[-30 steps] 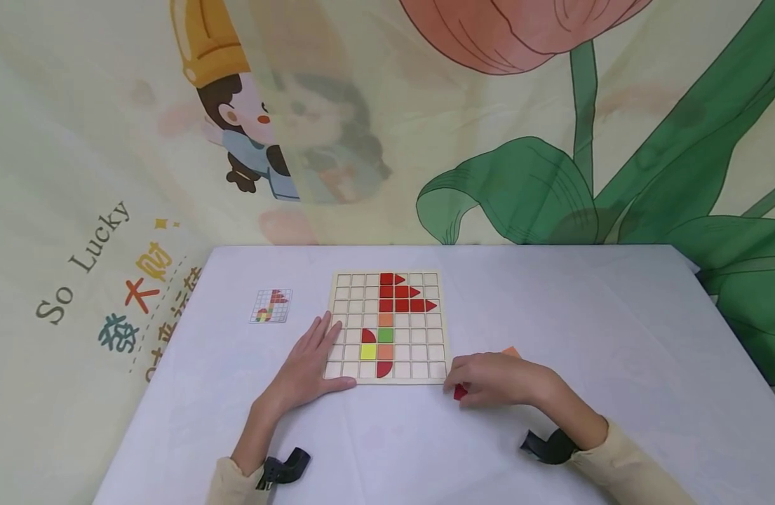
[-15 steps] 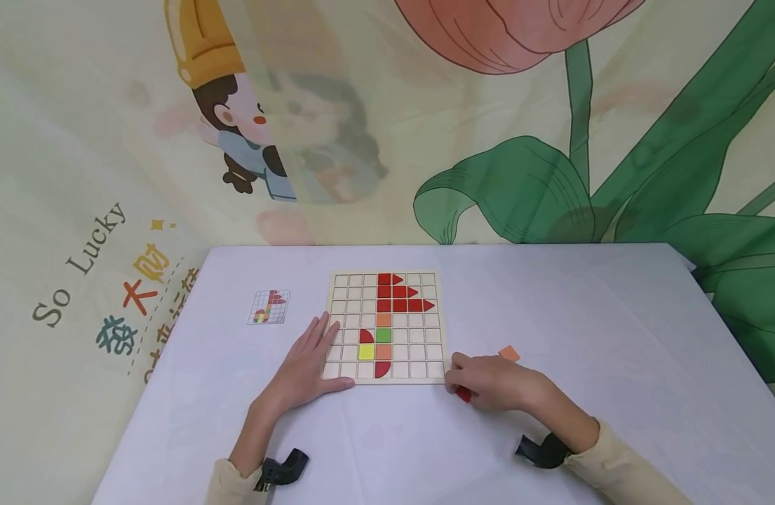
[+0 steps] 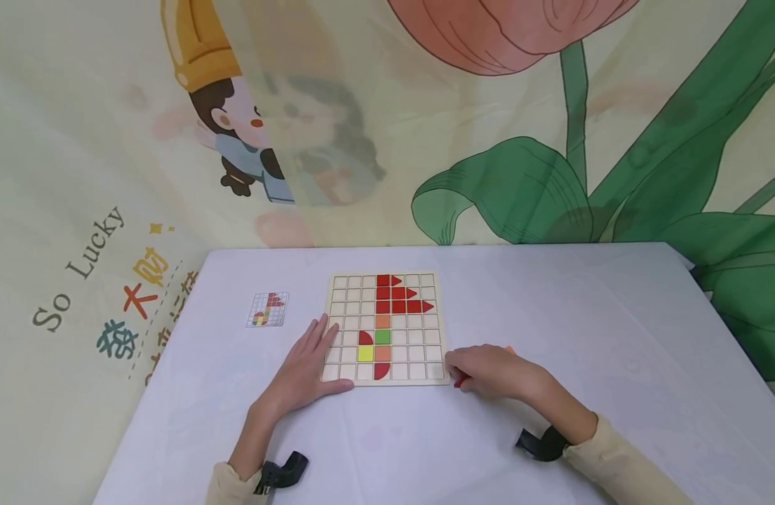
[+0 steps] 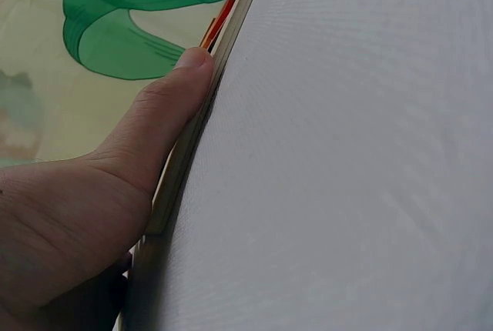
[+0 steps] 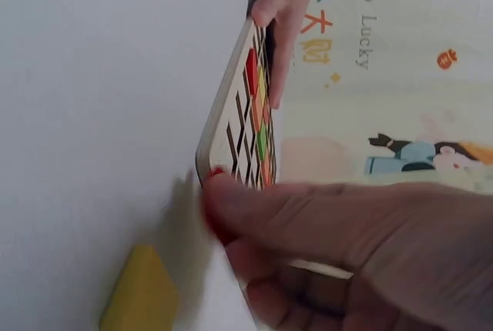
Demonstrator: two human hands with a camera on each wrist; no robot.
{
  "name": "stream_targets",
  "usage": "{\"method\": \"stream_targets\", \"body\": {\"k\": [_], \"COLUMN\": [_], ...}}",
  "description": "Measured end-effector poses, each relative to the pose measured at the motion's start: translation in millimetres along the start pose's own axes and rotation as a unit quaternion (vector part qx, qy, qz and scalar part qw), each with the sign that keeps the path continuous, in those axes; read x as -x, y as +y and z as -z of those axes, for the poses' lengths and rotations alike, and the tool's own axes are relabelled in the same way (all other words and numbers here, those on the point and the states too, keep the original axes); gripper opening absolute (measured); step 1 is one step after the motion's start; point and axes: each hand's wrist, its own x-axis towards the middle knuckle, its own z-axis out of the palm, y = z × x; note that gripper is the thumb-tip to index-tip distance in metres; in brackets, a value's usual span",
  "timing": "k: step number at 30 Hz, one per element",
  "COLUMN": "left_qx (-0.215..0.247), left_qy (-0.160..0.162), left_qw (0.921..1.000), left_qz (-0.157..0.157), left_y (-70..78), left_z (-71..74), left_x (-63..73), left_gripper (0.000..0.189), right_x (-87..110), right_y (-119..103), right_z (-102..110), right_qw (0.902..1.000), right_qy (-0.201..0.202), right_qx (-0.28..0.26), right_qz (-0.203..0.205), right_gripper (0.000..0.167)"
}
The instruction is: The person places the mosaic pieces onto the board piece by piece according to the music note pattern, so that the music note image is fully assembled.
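A square wooden board (image 3: 419,370) with a grid of cells lies on the table. Red squares and points, orange, green and yellow squares and two red quarter-round pieces fill some of its cells. My left hand (image 3: 303,358) rests on the board's lower left corner, fingers straight, thumb along the near edge; the left wrist view shows the thumb (image 4: 154,115) on that edge. Just off the lower right corner, my right hand (image 3: 491,370) pinches a small red piece (image 5: 214,219) between thumb and fingers. Its exact shape is mostly hidden by the fingers.
Left of the board lies a small pattern card (image 3: 267,310) with a coloured grid. An orange piece (image 3: 510,349) peeks out behind the right hand. In the right wrist view, a yellow piece (image 5: 139,292) sits on the white tablecloth. A printed curtain hangs behind the table.
My right hand has shifted slightly toward the back beside the board's corner, turning the red piece in its fingers. It covers more of the orange piece than half a second ago. The left hand stays put.
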Motion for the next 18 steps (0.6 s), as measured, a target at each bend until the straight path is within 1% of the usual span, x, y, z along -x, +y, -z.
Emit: {"method": "stream_targets", "body": {"k": [1, 3, 6, 8, 12, 18], "left_qx": [0.002, 0.003, 0.003, 0.001, 0.001, 0.002], "left_qy": [0.000, 0.001, 0.002, 0.003, 0.004, 0.002], "left_qw": [1.0000, 1.0000, 1.0000, 1.0000, 1.0000, 1.0000], "left_qz": [0.000, 0.001, 0.000, -0.002, -0.003, 0.000], "left_y": [0.2, 0.5, 0.6, 0.7, 0.6, 0.1], "left_z": [0.0, -0.2, -0.3, -0.3, -0.3, -1.0], "left_x": [0.3, 0.8, 1.1, 1.1, 1.0, 1.0], "left_gripper": [0.108, 0.108, 0.107, 0.107, 0.107, 0.108], "right_x": [-1.3, -3.8, -6.9, -8.2, -9.5, -11.5], "right_y": [2, 6, 11, 13, 14, 19], "right_z": [1, 3, 7, 10, 14, 12], "right_qw": [0.9999, 0.9983, 0.9930, 0.9901, 0.9857, 0.9756], "right_qy": [0.009, 0.032, 0.065, 0.076, 0.094, 0.121], "right_qx": [-0.012, -0.034, -0.066, -0.088, -0.118, -0.161], "right_qz": [0.006, 0.034, 0.074, 0.079, 0.075, 0.087], "right_gripper": [0.018, 0.013, 0.024, 0.027, 0.028, 0.031]}}
